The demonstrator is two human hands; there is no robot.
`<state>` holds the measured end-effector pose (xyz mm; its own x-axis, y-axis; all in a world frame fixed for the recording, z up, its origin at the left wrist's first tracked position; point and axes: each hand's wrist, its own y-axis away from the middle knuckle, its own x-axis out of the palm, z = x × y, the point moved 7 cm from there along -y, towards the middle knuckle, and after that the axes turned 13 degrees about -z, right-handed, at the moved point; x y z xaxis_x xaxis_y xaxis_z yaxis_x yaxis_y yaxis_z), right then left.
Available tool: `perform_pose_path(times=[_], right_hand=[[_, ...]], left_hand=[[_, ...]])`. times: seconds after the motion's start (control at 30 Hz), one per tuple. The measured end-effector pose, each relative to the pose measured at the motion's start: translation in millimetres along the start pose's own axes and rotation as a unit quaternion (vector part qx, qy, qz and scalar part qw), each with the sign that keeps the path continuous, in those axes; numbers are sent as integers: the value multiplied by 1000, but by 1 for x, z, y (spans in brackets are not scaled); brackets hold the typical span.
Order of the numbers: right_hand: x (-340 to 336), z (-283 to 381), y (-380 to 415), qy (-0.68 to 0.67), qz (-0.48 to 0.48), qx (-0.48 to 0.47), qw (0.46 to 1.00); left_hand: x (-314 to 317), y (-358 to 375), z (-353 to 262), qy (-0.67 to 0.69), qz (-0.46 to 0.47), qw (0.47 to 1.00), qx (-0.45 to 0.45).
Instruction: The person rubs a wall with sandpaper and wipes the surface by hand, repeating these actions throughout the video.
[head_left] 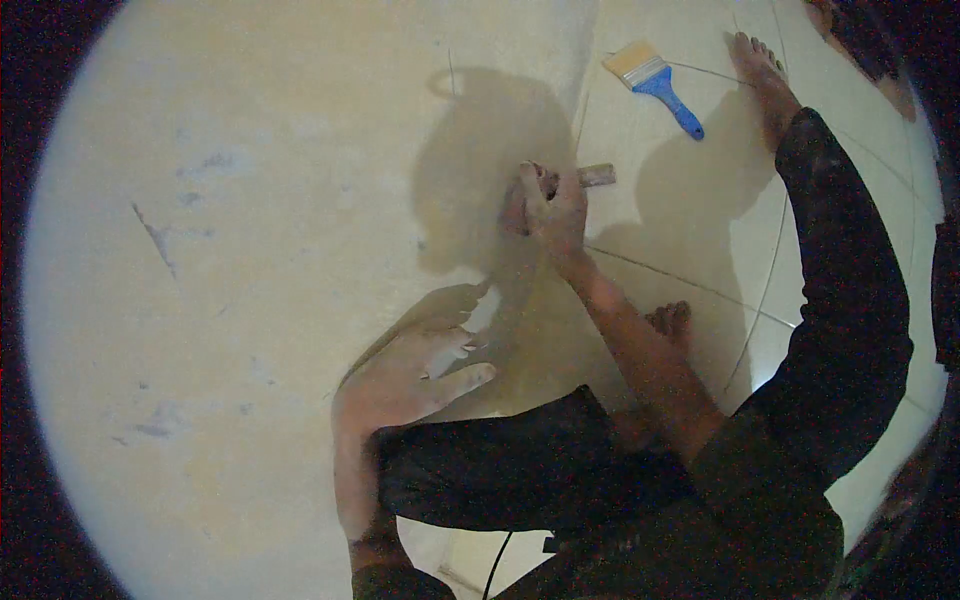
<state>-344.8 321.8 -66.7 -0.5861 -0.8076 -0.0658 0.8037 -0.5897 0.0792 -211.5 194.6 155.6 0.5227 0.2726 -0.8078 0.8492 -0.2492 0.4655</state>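
My left hand [400, 372] is by the pale, scuffed wall [250, 300], its thumb stretched out to the right. A thin white piece with a ragged edge [484, 309] shows beyond its fingers and again between fingers and thumb; what it is I cannot tell. Farther up, my right hand [562, 215] is closed round a small tool with a worn, brownish flat end [597, 175] sticking out to the right. The rest of that tool is hidden in the fist, close to the wall's lower edge.
A wide paintbrush with a blue handle [668, 100] lies on the tiled floor [770, 230] beyond my right hand. My bare foot [762, 65] rests at the upper right. My dark-clothed knee [490, 450] is below the left hand. A dark cable [497, 565] hangs at the bottom.
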Motion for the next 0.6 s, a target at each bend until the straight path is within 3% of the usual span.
perform_pose_path(times=[0.1,0.13,0.2,0.3,0.47,0.53,0.6], right_hand=[[13,-4,-1,-58,6,61,996],[15,-11,1,-119,1,128,985],[10,-16,6,-238,-9,257,937],[-22,7,28,-299,22,396,868],[-11,-28,31,-346,102,334,871],[-19,-22,16,-331,111,310,884],[-48,15,-1,-299,96,283,906]], left_hand=[[-1,-4,-10,3,-15,1000,19],[1,-6,-11,5,-18,999,30],[3,-10,-17,11,-15,999,27],[1,-15,-26,38,-29,999,11],[0,-7,-32,83,-105,991,18],[-22,1,-64,-104,-180,970,127],[-47,10,-86,-212,-263,925,172]])
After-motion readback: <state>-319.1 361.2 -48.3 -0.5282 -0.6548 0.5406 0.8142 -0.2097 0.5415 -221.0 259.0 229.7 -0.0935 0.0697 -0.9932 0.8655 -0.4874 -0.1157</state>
